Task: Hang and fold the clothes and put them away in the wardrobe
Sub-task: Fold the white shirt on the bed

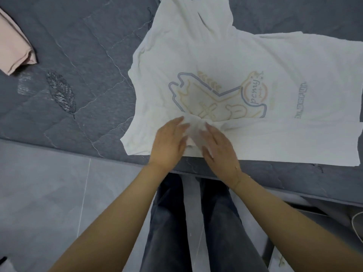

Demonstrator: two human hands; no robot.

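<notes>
A white T-shirt [225, 61] with a faded yellow and blue print lies spread on the dark grey quilted bed [78, 55], inside out, its lower part to the right. Both hands meet at its near edge. My left hand [169, 142] and my right hand [218, 148] each pinch a small bunched fold of the white fabric between them, a little above the bed's front edge. The fingertips are partly hidden by the cloth.
A folded pink garment [13, 50] lies at the bed's far left. The bed's front edge [275, 179] runs across the view, with grey floor tiles [49, 193] and my dark trousers [172, 222] below it. A pale cable loops at the right edge [356, 224].
</notes>
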